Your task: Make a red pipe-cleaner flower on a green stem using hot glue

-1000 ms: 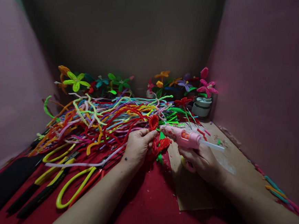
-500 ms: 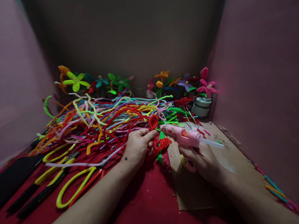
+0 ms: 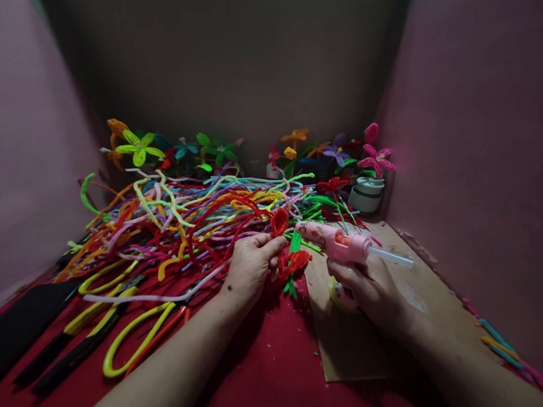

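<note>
Setting: small craft corner, possibly in a home. Evidence: pink side walls (image 3: 485, 120); red-covered work surface (image 3: 268, 366); heaped pipe cleaners (image 3: 224, 206); fuzzy flowers (image 3: 139, 149) along far edge; pliers (image 3: 87, 333) at near-left corner.

Red fuzzy loop and pink glue gun, close but apart.
The red fuzzy loop (image 3: 279, 223), a small rounded cup with a darker hollow, stands upright in the left hand (image 3: 254, 262), pinched at its base. The pink glue gun (image 3: 353, 247), patterned near its nozzle and orange inside its side opening, lies nearly level in the right hand (image 3: 375, 293), nozzle towards the loop, a translucent stick jutting from its rear.
</note>
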A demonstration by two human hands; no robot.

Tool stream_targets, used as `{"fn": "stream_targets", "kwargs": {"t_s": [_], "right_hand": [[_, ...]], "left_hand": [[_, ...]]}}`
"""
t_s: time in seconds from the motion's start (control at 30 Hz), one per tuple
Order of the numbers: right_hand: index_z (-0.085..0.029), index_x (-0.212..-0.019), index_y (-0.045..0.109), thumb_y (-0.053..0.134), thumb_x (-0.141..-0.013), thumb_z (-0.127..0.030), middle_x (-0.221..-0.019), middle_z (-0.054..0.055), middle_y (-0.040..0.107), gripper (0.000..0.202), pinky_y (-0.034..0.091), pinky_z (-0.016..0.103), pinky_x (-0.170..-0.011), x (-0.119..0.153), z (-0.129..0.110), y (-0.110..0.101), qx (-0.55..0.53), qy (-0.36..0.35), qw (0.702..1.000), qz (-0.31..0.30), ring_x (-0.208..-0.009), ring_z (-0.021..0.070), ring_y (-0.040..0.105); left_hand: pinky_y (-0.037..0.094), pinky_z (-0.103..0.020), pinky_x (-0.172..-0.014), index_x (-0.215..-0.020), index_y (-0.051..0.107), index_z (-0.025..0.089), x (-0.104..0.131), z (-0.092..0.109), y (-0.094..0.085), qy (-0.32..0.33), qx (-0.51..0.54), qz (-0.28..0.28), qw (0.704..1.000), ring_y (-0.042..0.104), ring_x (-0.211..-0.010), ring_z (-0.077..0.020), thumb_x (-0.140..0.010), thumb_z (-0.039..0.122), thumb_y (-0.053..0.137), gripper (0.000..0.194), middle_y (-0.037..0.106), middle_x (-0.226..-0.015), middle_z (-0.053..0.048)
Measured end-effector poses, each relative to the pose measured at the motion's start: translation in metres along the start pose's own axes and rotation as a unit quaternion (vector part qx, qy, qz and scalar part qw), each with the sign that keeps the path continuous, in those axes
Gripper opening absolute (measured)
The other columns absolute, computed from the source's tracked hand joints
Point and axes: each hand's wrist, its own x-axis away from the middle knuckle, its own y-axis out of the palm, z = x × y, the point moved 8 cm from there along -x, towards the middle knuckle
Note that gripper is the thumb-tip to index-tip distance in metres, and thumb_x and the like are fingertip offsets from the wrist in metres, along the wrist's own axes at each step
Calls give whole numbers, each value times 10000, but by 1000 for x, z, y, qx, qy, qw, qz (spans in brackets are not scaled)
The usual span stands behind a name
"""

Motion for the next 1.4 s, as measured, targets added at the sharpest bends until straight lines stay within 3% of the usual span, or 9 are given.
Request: {"fn": "stream_targets", "kwargs": {"t_s": [0.13, 0.33, 0.5, 0.73, 1.03, 1.4], "right_hand": [[-194, -611, 536, 527, -794, -326, -480, -30, 386, 226, 275, 240, -420, 1, 0, 3, -9, 1, 1000, -11, -447, 104, 345], [-183, -680, 571, 517, -797, -348, -486, -29, 414, 210, 285, 240, -426, 2, 9, 8, -23, 45, 997, -57, -445, 107, 367], [-191, -572, 500, 511, -802, -348, -437, -28, 369, 279, 274, 254, -432, 3, 10, 11, -31, 64, 994, -87, -442, 113, 360], [-184, -600, 447, 505, -786, -351, -550, -30, 369, 257, 266, 241, -450, 4, 9, 1, -55, 70, 996, -18, -502, 99, 332], [-183, -550, 427, 511, -779, -404, -552, -11, 395, 329, 295, 258, -486, 4, 12, 0, -81, 87, 993, 3, -539, 115, 374], [-185, -665, 488, 520, -767, -356, -617, -3, 453, 201, 324, 252, -472, 4, 6, -6, -54, 69, 996, 25, -534, 116, 409]], "left_hand": [[231, -170, -292, -601, 532, 140, 0, 0, -1, 4, 1, 0, 1000, 336, -261, -40, -675, 301, 668, 223, 395, -359, 86], [233, -164, -291, -529, 457, 159, 0, 0, 0, 7, 4, -3, 1000, 336, -265, -38, -683, 296, 664, 292, 399, -355, 82], [239, -166, -295, -541, 475, 157, 0, -1, 0, 3, 2, -6, 1000, 325, -268, -37, -685, 301, 661, 275, 400, -361, 83], [207, -179, -295, -531, 465, 167, 1, -4, 1, -2, -20, -9, 1000, 297, -264, -45, -676, 313, 664, 286, 364, -350, 87], [183, -181, -342, -455, 435, 154, 6, 7, 6, 34, -97, 8, 995, 279, -319, -34, -666, 292, 668, 344, 362, -352, 74], [206, -206, -385, -446, 453, 158, 6, 11, 6, 67, -137, 14, 988, 290, -368, -50, -649, 333, 673, 347, 372, -384, 64]]}}
